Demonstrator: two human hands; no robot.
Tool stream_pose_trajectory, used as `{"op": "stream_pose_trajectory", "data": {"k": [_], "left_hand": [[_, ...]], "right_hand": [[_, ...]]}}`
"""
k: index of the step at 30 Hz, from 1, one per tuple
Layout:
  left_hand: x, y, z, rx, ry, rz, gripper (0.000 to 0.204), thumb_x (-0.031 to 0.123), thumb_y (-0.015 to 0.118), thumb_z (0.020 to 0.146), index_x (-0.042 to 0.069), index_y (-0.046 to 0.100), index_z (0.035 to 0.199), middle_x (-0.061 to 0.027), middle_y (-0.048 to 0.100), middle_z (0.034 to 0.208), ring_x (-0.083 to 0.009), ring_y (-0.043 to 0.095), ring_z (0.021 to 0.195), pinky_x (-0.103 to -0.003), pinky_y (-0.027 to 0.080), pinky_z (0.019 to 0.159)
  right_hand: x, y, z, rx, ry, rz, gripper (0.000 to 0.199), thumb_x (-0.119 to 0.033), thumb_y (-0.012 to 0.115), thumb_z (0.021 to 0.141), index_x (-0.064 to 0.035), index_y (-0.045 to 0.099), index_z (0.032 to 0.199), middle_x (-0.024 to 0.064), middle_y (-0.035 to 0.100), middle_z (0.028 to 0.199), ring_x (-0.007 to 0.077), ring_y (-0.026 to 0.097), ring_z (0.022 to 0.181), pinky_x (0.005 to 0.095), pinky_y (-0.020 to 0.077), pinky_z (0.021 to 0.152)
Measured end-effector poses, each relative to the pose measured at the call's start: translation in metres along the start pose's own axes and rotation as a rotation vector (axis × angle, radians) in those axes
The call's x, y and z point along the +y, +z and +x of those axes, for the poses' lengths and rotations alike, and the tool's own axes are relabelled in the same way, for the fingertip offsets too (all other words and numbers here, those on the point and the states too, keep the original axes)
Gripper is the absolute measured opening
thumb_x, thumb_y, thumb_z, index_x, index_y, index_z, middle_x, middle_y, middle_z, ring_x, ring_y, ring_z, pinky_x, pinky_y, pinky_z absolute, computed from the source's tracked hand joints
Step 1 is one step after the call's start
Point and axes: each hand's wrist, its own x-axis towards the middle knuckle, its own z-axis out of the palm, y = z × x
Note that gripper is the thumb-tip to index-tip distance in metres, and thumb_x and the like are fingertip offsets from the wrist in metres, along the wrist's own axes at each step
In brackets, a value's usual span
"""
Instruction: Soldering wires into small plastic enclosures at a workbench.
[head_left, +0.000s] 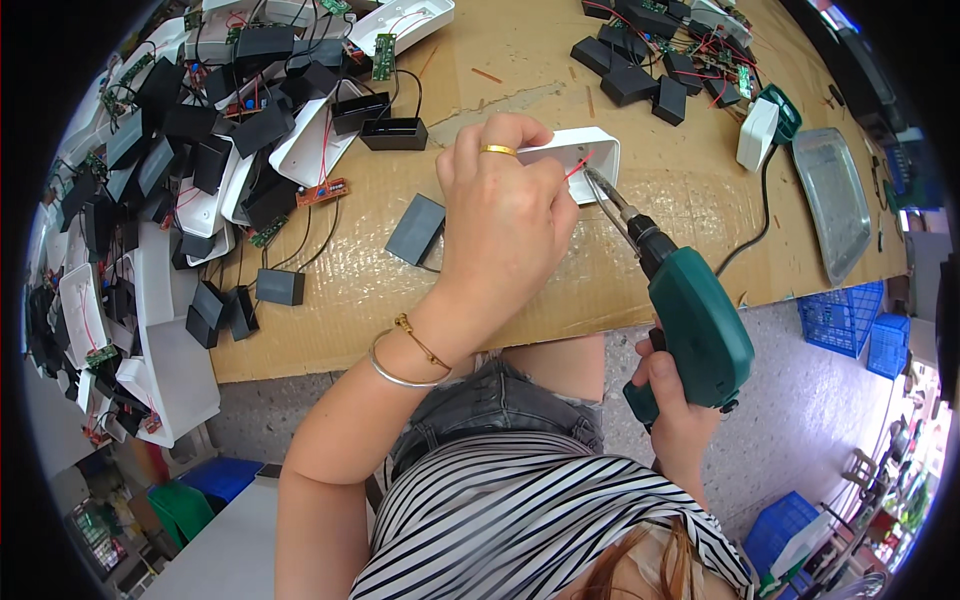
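My right hand (675, 395) is wrapped round the grip of a green soldering gun (702, 325). The gun's long metal tip (612, 203) reaches into a white plastic case (597, 145), close to the end of a red wire (577, 168). My left hand (508, 190) is closed over the left end of that case; its fingertips are largely hidden from view. Just left of this hand lies a black rectangular box (415, 230), with a dark cable running from it under my wrist.
Piled at the left are black boxes (190, 122), white cases (300, 150) and green circuit boards (383, 57). Another heap of black boxes (630, 85) lies at the far right. A metal tray (832, 205) and a white-and-green object (760, 132) sit on the cardboard-covered table (340, 345).
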Motion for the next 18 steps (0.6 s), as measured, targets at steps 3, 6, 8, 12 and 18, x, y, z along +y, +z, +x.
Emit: {"op": "stream_pose_trajectory", "data": {"k": [3, 6, 8, 12, 18], "left_hand": [[0.0, 0.0, 0.0, 0.002, 0.001, 0.001, 0.006, 0.005, 0.064, 0.065, 0.001, 0.064, 0.069, -0.0126, 0.053, 0.095, -0.0293, 0.048, 0.093, -0.038, 0.037, 0.079], [0.001, 0.0, 0.001, 0.001, 0.002, 0.008, 0.006, 0.005, 0.064, 0.065, 0.001, 0.064, 0.069, -0.0127, 0.054, 0.095, -0.0294, 0.048, 0.093, -0.038, 0.037, 0.079], [0.001, 0.0, 0.0, 0.0, 0.0, 0.004, 0.006, 0.005, 0.064, 0.066, 0.001, 0.064, 0.069, -0.0127, 0.053, 0.095, -0.0295, 0.048, 0.093, -0.039, 0.037, 0.079], [0.0, 0.002, -0.001, 0.039, 0.018, -0.027, 0.005, 0.004, 0.062, 0.064, -0.001, 0.06, 0.063, -0.0113, 0.052, 0.097, -0.0295, 0.046, 0.09, -0.04, 0.035, 0.077], [-0.001, 0.002, 0.0, 0.039, 0.018, -0.034, 0.005, 0.004, 0.062, 0.064, -0.001, 0.06, 0.064, -0.0113, 0.052, 0.097, -0.0297, 0.046, 0.091, -0.04, 0.035, 0.078]], "right_hand": [[-0.005, 0.0, 0.0, 0.003, 0.027, 0.006, 0.033, -0.016, 0.06, 0.083, 0.0034, 0.053, 0.108, 0.0095, 0.06, 0.082, 0.0118, 0.054, 0.064, 0.0242, 0.0435, 0.06], [-0.006, -0.002, 0.003, 0.012, 0.033, 0.015, 0.03, -0.015, 0.059, 0.083, 0.0038, 0.054, 0.105, 0.0091, 0.059, 0.08, 0.0119, 0.054, 0.063, 0.0241, 0.0436, 0.06], [-0.007, -0.002, 0.003, 0.01, 0.028, 0.015, 0.029, -0.015, 0.059, 0.083, 0.004, 0.054, 0.104, 0.0089, 0.059, 0.079, 0.012, 0.054, 0.062, 0.0239, 0.0437, 0.059], [-0.013, 0.0, 0.002, 0.019, 0.033, 0.022, 0.032, -0.014, 0.059, 0.083, 0.0046, 0.053, 0.107, 0.0112, 0.06, 0.083, 0.0132, 0.055, 0.062, 0.0241, 0.0445, 0.057], [-0.011, -0.001, 0.001, 0.016, 0.04, 0.08, 0.036, -0.012, 0.06, 0.082, 0.0053, 0.051, 0.112, 0.0144, 0.06, 0.092, 0.0143, 0.056, 0.064, 0.0247, 0.0457, 0.057]]}}
